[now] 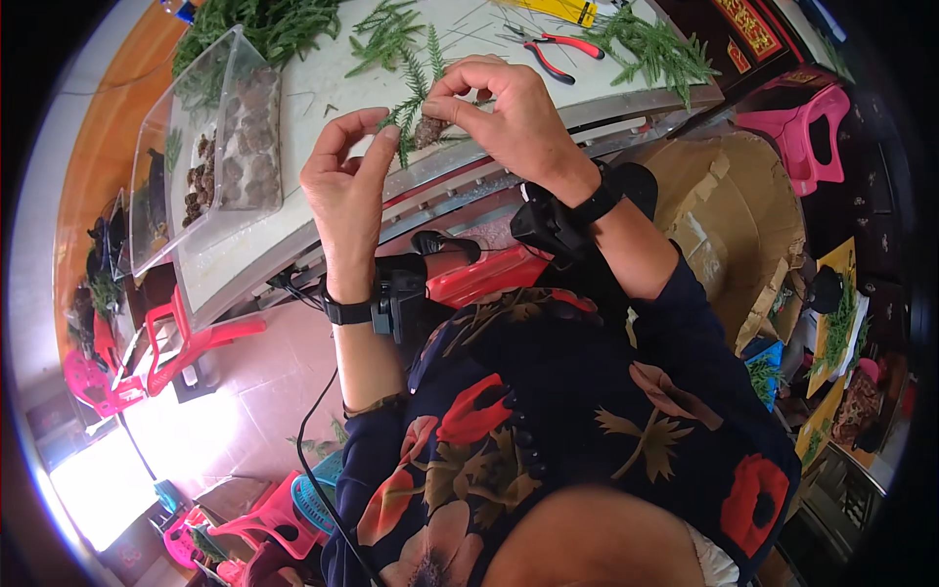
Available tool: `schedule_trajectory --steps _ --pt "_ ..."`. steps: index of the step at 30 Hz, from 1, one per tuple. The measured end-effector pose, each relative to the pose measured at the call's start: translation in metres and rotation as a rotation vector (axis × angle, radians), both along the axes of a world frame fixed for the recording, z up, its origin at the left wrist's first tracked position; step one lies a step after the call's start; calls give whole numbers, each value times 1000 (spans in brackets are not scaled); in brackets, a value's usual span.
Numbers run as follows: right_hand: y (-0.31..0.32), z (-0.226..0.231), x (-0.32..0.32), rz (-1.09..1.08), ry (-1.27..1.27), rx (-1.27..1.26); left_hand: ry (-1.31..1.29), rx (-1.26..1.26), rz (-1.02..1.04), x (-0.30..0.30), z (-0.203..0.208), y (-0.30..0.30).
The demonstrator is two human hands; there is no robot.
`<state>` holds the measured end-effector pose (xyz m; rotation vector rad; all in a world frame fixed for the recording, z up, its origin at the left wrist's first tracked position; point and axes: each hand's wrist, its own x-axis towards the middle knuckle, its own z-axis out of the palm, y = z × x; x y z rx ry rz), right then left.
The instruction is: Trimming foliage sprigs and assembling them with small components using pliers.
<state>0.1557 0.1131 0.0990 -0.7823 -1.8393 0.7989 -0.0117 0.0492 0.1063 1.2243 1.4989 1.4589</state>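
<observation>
My right hand (pixel 514 115), nearer the brown pine cone (pixel 428 131), pinched the evergreen sprig (pixel 415 76), which ran lengthwise away from me over the white tabletop (pixel 328 73); my left hand (pixel 344 186) curled half-open left of it, its hold unclear

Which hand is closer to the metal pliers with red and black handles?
Right. The right hand is just below-left of the pliers; the left hand is farther left.

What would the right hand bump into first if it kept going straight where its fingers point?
The green sprig is already at the right hand's fingertips. Beyond it, toward the left, the left hand looks next, though depth is hard to judge here.
</observation>
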Motion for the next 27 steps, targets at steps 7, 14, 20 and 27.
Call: schedule_trajectory --steps 7,14,20,27 --pt "9 -7 12 11 42 -268 -217 0 -50 9 -21 13" --pt "10 -39 4 75 313 -574 -649 -125 -42 -30 -62 13" --pt "18 -82 -22 -11 331 -634 -791 -186 -12 -66 -90 10" --pt "25 -111 -43 -57 311 -534 -849 -158 -20 -101 -116 10"
